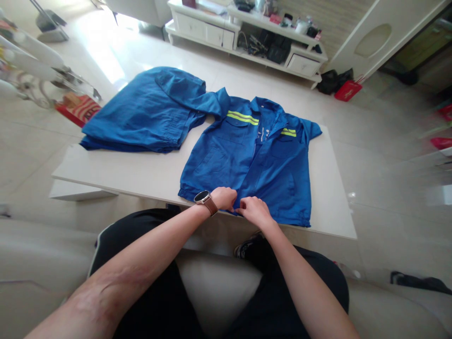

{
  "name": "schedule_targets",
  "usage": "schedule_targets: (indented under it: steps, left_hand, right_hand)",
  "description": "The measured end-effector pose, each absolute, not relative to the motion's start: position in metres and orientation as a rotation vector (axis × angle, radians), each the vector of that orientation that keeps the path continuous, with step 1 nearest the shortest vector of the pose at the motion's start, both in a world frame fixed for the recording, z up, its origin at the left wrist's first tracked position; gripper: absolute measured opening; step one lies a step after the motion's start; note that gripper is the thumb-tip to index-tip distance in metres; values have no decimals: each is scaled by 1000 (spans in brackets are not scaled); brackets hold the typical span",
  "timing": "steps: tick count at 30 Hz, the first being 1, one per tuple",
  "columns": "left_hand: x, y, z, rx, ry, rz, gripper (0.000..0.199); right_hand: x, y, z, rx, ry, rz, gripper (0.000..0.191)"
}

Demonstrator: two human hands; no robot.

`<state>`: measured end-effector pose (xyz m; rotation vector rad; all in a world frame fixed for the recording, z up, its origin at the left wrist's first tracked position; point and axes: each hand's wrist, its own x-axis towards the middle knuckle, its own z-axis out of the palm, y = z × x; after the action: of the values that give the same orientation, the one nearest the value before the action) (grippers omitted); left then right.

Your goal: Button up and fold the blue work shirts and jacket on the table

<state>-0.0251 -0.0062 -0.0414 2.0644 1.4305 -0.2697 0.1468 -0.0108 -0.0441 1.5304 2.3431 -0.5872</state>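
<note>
A blue work jacket [219, 160] with yellow reflective strips lies front side up on the white table, its collar pointing away from me. Its front is parted near the collar, and the two halves come together lower down. At the middle of the bottom hem, my left hand [224, 197], below a wristwatch, has its fingers closed on the jacket's edge. Close beside it, my right hand [254, 210] pinches the hem from the other side. The fingertips of both hands almost meet, and the small part between them is hard to make out.
Folded blue trousers or another garment [141, 113] with an elastic waist lies on the left of the white table [332, 188]. A red bag [79, 108] stands beyond the table's left end. Across the floor is a white TV cabinet [205, 30] with small items on it.
</note>
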Motion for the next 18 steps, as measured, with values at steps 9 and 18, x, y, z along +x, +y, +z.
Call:
schedule_targets:
  steps: [9, 18]
  left_hand:
    - [-24, -7, -40, 2079, 1435, -274, 19]
    - [-23, -9, -40, 2095, 1448, -265, 17]
  right_hand:
    - [145, -11, -44, 1533, 2300, -632, 22]
    - [141, -13, -45, 1556, 2267, -664, 21]
